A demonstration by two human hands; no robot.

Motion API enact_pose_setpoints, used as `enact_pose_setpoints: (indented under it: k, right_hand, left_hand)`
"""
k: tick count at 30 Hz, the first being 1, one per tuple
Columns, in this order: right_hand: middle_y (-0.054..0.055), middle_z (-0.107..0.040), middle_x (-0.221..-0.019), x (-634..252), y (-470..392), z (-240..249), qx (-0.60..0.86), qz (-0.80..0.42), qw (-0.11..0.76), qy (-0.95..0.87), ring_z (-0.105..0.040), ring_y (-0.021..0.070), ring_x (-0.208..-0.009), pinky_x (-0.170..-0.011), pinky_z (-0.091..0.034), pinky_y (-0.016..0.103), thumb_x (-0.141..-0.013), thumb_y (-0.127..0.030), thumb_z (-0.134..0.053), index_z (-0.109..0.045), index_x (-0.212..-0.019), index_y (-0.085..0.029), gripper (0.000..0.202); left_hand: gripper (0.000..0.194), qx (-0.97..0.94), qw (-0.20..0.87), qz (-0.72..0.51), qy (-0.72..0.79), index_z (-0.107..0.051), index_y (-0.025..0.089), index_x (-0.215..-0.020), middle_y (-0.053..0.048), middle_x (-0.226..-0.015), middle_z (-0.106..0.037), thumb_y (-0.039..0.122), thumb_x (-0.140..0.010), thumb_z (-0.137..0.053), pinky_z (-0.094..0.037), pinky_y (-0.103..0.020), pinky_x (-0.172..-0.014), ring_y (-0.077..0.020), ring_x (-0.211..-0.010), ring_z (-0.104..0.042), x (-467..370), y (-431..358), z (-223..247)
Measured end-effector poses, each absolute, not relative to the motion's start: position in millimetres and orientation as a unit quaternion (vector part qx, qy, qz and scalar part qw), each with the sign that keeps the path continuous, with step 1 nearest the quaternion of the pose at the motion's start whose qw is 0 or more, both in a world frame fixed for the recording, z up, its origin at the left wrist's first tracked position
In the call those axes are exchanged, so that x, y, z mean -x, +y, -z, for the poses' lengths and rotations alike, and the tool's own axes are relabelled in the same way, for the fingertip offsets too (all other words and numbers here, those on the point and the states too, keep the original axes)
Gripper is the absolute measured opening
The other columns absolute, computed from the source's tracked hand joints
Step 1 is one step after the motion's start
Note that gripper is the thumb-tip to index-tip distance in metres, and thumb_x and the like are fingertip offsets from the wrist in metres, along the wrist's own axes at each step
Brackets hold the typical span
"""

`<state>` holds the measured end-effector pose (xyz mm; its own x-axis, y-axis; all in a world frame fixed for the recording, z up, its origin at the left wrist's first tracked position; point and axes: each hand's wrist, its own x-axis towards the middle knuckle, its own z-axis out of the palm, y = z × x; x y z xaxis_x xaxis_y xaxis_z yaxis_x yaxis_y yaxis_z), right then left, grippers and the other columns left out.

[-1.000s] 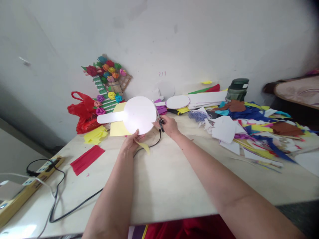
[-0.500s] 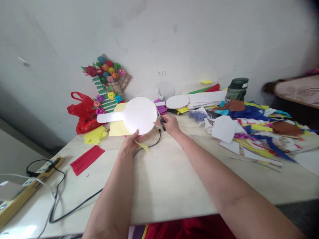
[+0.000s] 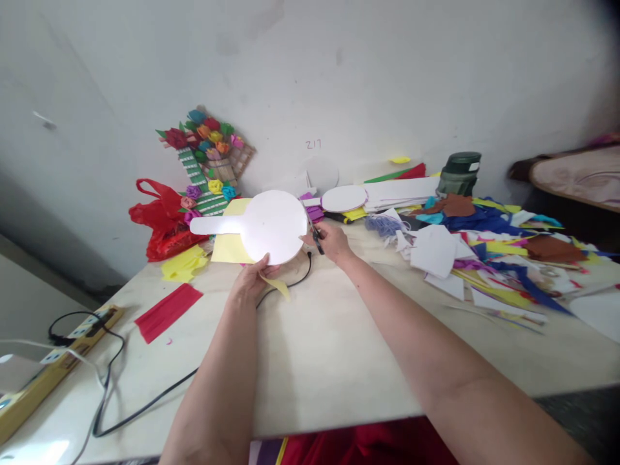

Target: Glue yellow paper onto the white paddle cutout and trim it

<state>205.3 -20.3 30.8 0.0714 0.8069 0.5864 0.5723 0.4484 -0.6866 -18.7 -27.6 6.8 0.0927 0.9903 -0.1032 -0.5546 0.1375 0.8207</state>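
A white paddle-shaped cutout point(image 3: 274, 226), a disc with a handle strip pointing left, is pinched at its lower edge by my left hand point(image 3: 252, 274). Behind the cutout lies a yellow sheet point(image 3: 227, 248), gripped along with it. From under my left hand a narrow yellow strip point(image 3: 278, 285) curls down. My right hand point(image 3: 330, 241) is closed around the dark handles of scissors point(image 3: 317, 239). Their blades rest at the disc's right edge, pointing up and away. How far the blades are apart is hard to make out.
Paper scraps point(image 3: 508, 252) pile up at the right, by a dark green bottle point(image 3: 458, 173). A red plastic bag point(image 3: 162, 219) and a flower craft point(image 3: 210, 148) stand back left. A power strip point(image 3: 62, 361) with cables runs along the left edge; red paper point(image 3: 168, 312) lies nearby.
The cutout and yellow sheet have shifted very slightly to the right in view. The scissors' blades look closer together at the disc's edge. Both hands keep their grip.
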Motion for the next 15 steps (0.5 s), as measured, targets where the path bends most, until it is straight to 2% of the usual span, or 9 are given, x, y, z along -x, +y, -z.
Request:
enact_pose_setpoints:
  k: [15]
  right_hand:
    - [-0.001, -0.059, -0.061, -207.6, -19.1, -32.5, 0.518, -0.137, 0.536, -0.652, -0.052, 0.0135, -0.060, -0.052, -0.036, 0.023, -0.063, -0.041, -0.060, -0.063, -0.074, -0.021, 0.023]
  left_hand:
    - [0.039, -0.320, 0.666, -0.577, 0.348, -0.048, 0.010, -0.114, -0.009, -0.075, -0.068, 0.003, -0.076, -0.052, -0.056, -0.026, -0.057, -0.0184, -0.053, -0.064, 18.8, -29.4, -7.3]
